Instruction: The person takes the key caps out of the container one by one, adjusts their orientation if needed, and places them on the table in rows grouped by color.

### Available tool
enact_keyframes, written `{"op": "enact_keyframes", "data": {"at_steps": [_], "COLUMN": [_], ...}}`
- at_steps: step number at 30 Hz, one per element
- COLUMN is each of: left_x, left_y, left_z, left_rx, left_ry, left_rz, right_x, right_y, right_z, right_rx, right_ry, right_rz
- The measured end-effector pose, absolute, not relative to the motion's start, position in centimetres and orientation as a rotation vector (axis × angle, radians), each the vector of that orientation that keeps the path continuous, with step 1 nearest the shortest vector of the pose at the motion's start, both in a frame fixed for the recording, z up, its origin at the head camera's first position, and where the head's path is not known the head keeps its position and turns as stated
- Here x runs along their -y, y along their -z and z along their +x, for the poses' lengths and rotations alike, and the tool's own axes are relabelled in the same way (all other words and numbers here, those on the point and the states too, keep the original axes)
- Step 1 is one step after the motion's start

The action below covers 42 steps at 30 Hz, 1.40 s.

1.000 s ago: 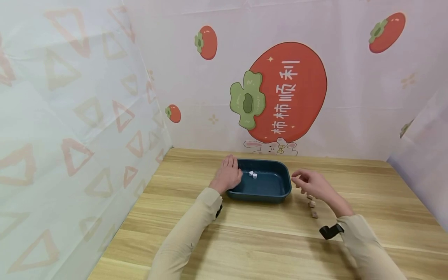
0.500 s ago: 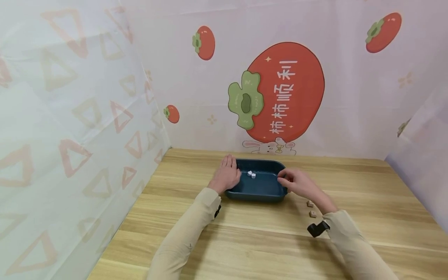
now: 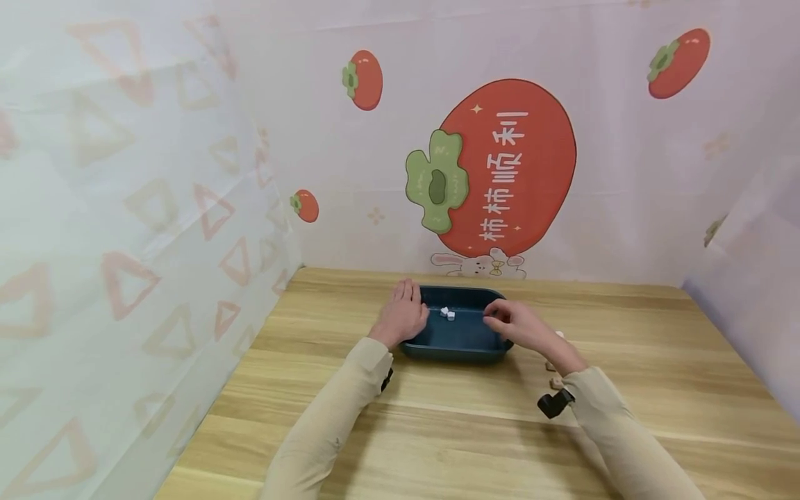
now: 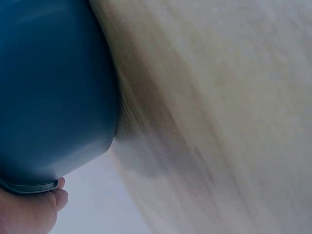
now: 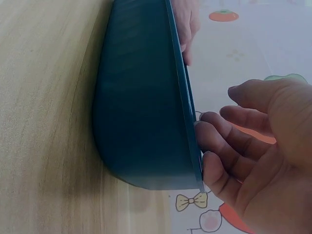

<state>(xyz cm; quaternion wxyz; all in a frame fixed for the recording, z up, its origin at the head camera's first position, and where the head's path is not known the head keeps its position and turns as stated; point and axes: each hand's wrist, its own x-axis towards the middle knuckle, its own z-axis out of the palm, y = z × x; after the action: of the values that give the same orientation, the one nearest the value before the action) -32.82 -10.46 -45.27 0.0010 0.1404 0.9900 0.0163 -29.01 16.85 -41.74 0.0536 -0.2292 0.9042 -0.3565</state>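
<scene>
A dark blue deep tray (image 3: 462,354) stands on the wooden table, with two small white cubes (image 3: 447,314) inside near its middle. My left hand (image 3: 400,318) rests on the tray's left rim, fingers straight and pointing away. The left wrist view shows part of that hand (image 4: 29,212) right at the rim. Over the tray's right end hangs my right hand (image 3: 521,324), its fingers loosely bent. In the right wrist view, the thumb and index fingertip of this hand (image 5: 263,141) stand apart with nothing between them, and other fingers are close by the rim.
Several small cubes sit right of the tray, partly hidden by the right forearm; a wooden-looking cube (image 3: 555,382) is nearest me. A printed cloth backdrop (image 3: 350,153) rises behind the wooden table (image 3: 450,423), and another cloth wall (image 3: 156,229) stands along the left.
My right hand has moved left, from beside the tray to over its right end. The left hand stays on the left rim, and the two white cubes stay in the tray.
</scene>
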Motion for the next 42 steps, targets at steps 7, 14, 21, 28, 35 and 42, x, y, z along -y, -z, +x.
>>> {"op": "enact_keyframes", "data": {"at_steps": [7,14,21,28,35,42], "left_x": [10.4,10.4,10.4,10.3,10.3,10.3], "left_y": [45.4,45.5,45.4,45.6,45.6,45.5], "left_z": [-32.8,-32.8,-32.7,-33.0,-33.0,-32.9], "left_rx": [-3.112,-3.125,-3.123,-3.103,-3.111,-3.118], "left_ry": [-0.05,-0.068,-0.052,-0.065,-0.078,-0.076], "left_rz": [0.428,0.438,0.44,0.433,0.43,0.422], "right_x": [-16.2,-14.7,-13.5,-12.4,-11.6,-11.3], "right_y": [42.3,43.0,43.7,44.5,45.2,45.4], "right_z": [-29.4,-30.0,-31.0,-32.0,-32.7,-33.3], "right_rx": [-2.756,-2.735,-2.737,-2.731,-2.745,-2.758], "right_ry": [1.046,1.044,1.024,0.991,0.942,0.927], "right_rz": [-0.684,-0.684,-0.723,-0.705,-0.635,-0.589]}}
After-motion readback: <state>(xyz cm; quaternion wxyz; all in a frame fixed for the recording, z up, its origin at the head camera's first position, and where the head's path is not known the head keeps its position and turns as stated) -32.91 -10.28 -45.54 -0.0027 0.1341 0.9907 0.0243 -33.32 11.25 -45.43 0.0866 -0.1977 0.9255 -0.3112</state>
